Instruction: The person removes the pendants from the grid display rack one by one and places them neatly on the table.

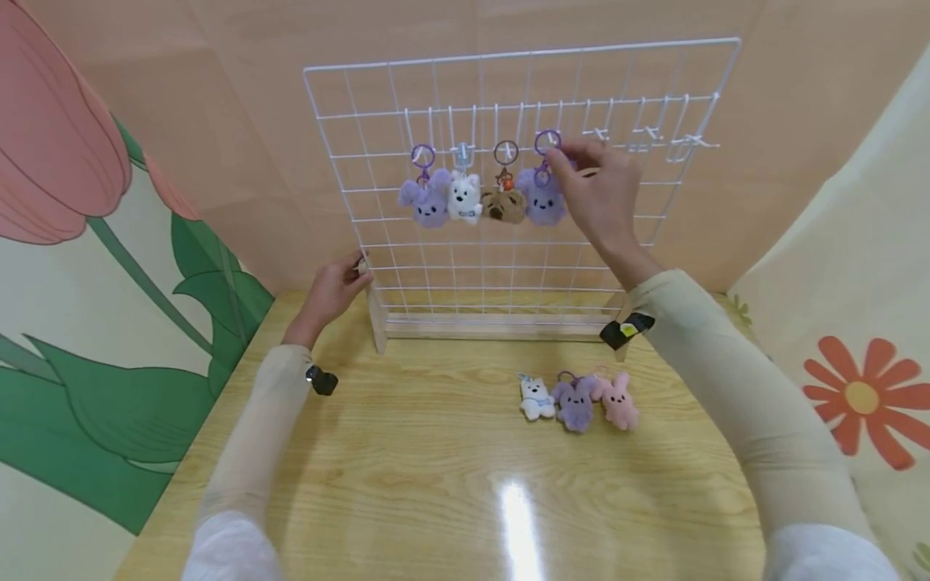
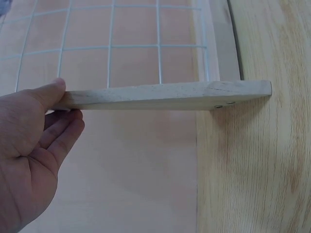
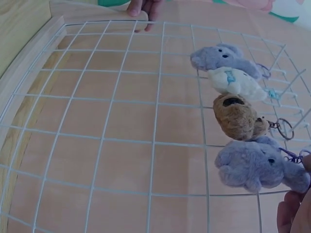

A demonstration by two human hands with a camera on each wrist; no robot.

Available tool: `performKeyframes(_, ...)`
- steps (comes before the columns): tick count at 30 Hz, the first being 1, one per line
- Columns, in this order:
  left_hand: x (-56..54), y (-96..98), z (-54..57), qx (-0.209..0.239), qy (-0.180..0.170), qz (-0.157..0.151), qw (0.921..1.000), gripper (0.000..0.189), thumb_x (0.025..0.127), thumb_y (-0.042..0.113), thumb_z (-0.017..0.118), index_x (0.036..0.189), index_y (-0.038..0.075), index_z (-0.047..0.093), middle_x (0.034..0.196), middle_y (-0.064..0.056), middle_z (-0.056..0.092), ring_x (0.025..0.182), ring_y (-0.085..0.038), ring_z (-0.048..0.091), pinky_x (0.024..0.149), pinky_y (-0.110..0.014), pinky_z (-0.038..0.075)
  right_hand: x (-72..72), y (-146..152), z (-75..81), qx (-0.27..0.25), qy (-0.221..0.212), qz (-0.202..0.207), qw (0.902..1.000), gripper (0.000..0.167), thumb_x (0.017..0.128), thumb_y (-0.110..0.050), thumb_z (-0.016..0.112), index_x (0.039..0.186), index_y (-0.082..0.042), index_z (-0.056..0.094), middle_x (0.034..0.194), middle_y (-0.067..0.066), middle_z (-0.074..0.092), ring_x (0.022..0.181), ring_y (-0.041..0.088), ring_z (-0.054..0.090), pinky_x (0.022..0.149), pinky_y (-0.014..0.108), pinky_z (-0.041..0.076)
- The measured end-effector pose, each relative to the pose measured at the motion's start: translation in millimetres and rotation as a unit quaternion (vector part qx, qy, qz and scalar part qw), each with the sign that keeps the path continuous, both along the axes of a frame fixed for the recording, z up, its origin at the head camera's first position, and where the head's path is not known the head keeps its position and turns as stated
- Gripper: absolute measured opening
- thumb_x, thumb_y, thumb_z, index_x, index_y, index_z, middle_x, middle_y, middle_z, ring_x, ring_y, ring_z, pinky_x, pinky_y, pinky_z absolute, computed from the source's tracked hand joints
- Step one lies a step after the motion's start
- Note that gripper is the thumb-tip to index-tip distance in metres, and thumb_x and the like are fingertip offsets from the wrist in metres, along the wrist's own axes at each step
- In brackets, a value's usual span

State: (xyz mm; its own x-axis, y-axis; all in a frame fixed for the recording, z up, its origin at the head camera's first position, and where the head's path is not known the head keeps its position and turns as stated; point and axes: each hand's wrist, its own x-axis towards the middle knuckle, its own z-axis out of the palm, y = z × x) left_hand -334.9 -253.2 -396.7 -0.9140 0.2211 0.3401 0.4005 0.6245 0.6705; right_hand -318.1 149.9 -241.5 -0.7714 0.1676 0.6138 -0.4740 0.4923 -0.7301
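Observation:
My right hand pinches a purple plush keychain near its ring, up at the row of hooks on a white wire grid rack. To its left on the hooks hang a brown plush keychain, a white one and another purple one. In the right wrist view, fingertips of that hand show at the edge beside the purple plush. My left hand holds the rack's wooden side support between thumb and fingers.
On the wooden table in front of the rack lie a white plush keychain, a purple one and a pink one. Several hooks without keychains stick out at the rack's right. Flower-patterned cloth hangs at the sides.

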Motion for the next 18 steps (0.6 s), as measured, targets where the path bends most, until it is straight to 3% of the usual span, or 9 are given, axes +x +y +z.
performKeyframes(10, 0.6, 1.3, 3.0, -0.004, -0.005, 0.003, 1.0000, 0.055, 0.102, 0.014, 0.064, 0.150, -0.006, 0.044, 0.144, -0.028, 0.054, 0.125, -0.043, 0.061, 0.100, -0.049, 0.056, -1.7, 1.0, 1.6, -0.017, 0.016, -0.015, 0.9996, 0.030, 0.096, -0.033, 0.075, 0.103, -0.004, 0.080, 0.086, -0.001, 0.072, 0.074, 0.005, 0.062, 0.065, 0.014, 0.053)
performKeyframes(18, 1.2, 1.3, 2.0, -0.009, -0.004, 0.002, 1.0000, 0.055, 0.103, 0.013, 0.064, 0.149, -0.009, 0.044, 0.143, -0.029, 0.055, 0.124, -0.043, 0.062, 0.100, -0.050, 0.056, 4.0, 2.2, -1.1, -0.024, 0.019, -0.002, 0.9995, 0.029, 0.097, -0.030, 0.073, 0.101, -0.001, 0.079, 0.089, -0.001, 0.072, 0.078, 0.006, 0.062, 0.066, 0.016, 0.053)
